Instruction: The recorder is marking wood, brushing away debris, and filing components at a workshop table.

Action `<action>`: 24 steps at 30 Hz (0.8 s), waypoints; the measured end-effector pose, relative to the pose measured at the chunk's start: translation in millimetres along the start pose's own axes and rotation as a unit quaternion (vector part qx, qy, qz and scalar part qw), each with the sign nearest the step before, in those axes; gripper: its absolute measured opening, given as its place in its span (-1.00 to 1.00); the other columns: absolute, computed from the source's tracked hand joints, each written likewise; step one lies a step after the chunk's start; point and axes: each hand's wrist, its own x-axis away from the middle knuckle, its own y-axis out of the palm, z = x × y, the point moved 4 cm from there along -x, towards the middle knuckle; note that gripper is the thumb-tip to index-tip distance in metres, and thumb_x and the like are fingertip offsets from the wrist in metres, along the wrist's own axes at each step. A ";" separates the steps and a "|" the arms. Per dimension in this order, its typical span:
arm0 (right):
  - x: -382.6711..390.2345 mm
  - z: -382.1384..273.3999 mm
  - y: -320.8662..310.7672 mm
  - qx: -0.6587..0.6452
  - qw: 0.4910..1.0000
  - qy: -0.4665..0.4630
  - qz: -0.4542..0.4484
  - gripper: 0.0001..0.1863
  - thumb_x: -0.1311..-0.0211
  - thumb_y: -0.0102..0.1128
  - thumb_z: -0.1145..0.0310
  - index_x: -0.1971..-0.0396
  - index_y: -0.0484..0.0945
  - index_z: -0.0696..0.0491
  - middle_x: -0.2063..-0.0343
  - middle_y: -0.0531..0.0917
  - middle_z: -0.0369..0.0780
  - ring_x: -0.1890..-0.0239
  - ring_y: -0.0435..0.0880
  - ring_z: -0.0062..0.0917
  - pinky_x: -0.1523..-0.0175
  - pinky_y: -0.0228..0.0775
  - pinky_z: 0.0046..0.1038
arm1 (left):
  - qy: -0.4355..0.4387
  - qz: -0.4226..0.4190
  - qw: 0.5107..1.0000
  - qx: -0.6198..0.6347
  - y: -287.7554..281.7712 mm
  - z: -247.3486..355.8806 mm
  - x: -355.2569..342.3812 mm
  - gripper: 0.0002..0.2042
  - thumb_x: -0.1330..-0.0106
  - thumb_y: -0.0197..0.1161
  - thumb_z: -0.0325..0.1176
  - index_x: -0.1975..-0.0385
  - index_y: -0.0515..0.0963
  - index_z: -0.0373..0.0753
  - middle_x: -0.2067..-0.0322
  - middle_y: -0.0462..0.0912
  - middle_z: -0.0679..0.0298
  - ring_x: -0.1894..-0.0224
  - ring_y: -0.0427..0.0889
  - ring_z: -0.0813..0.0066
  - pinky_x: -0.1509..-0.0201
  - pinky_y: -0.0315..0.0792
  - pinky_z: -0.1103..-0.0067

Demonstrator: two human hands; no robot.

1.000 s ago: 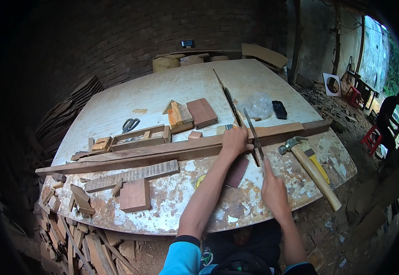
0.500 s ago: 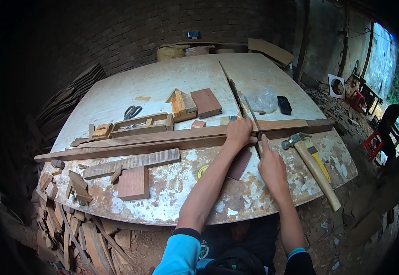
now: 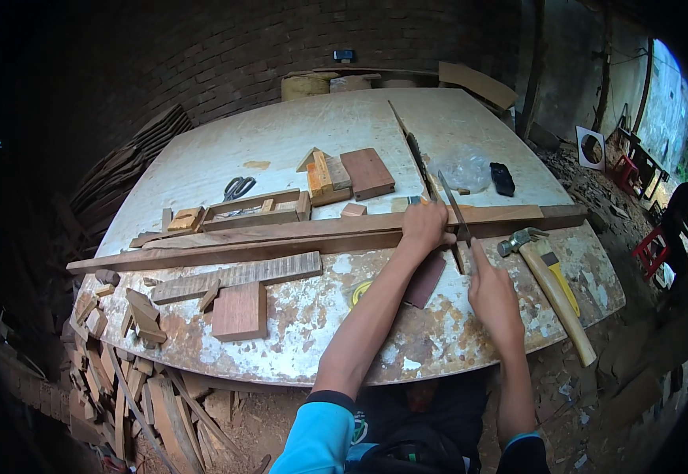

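My left hand (image 3: 425, 226) is closed over a long wooden strip (image 3: 328, 234) lying across the table, its fingers wrapped round the edge. Just right of it, my right hand (image 3: 494, 292) grips the handle of a tool with a long, narrow metal blade (image 3: 451, 197). The blade slants away from me across the strip, close beside my left fingers; I cannot make out teeth on it. Under my left forearm lie a dark red sheet (image 3: 426, 283) and a partly hidden yellow round object (image 3: 360, 291). A claw hammer (image 3: 553, 296) rests right of my right hand.
A dark toothed blade (image 3: 414, 150) stands in the table's long slot beyond my hands. Wooden blocks (image 3: 366, 173), a shallow wooden box (image 3: 253, 212), scissors (image 3: 239, 188), a clear plastic bag (image 3: 467, 169) and a black object (image 3: 502, 179) lie around. Offcuts (image 3: 162, 419) pile below the left edge.
My right hand has drawn the bladed tool back toward me and slightly right. My left hand keeps its hold on the strip. The whole view has shifted a little.
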 end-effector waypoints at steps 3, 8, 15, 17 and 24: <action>36.1 0.6 -14.9 0.028 0.999 -0.031 -0.004 -0.50 -0.12 -0.11 0.58 -0.15 0.31 0.17 0.52 0.56 0.17 0.37 0.59 0.04 0.24 0.43 -0.08 | -0.006 -0.009 1.000 -0.007 0.3 2.3 6.5 -0.48 0.30 0.50 -0.01 0.47 0.50 -0.28 0.50 0.64 0.09 0.40 0.66 0.17 0.36 0.50 0.38; -31.6 19.5 -3.0 -0.073 0.997 -0.009 0.008 -0.54 -0.15 -0.07 0.56 -0.11 0.33 0.22 0.46 0.54 0.18 0.35 0.54 0.05 0.19 0.35 -0.15 | 0.016 0.015 1.000 0.006 -2.1 18.2 -7.3 -0.48 0.28 0.50 0.01 0.47 0.50 -0.29 0.53 0.63 0.08 0.44 0.66 0.14 0.38 0.51 0.36; -6.3 7.9 -7.4 -0.035 0.999 -0.037 0.005 -0.53 -0.16 -0.09 0.58 -0.13 0.31 0.22 0.53 0.54 0.19 0.49 0.58 -0.01 0.32 0.38 -0.09 | 0.010 0.028 1.000 0.003 0.5 6.8 -3.5 -0.47 0.28 0.48 0.01 0.47 0.50 -0.31 0.56 0.61 0.07 0.44 0.66 0.14 0.39 0.51 0.36; -43.0 15.8 6.7 -0.018 1.000 -0.021 0.003 -0.53 -0.19 -0.14 0.57 -0.16 0.29 0.21 0.62 0.53 0.12 0.56 0.57 -0.05 0.41 0.37 -0.12 | 0.019 0.006 1.000 0.011 -3.4 14.8 -11.8 -0.47 0.27 0.46 0.04 0.49 0.49 -0.32 0.56 0.61 0.06 0.48 0.64 0.13 0.44 0.50 0.35; 19.2 -0.6 -9.7 0.053 0.991 0.059 -0.103 -0.36 -0.01 -0.04 0.62 -0.22 0.23 0.14 0.53 0.57 0.15 0.39 0.61 -0.01 0.25 0.42 -0.08 | 0.009 0.014 1.000 -0.021 3.0 6.0 -0.4 -0.45 0.28 0.49 0.02 0.44 0.49 -0.33 0.51 0.62 0.06 0.42 0.65 0.13 0.38 0.51 0.36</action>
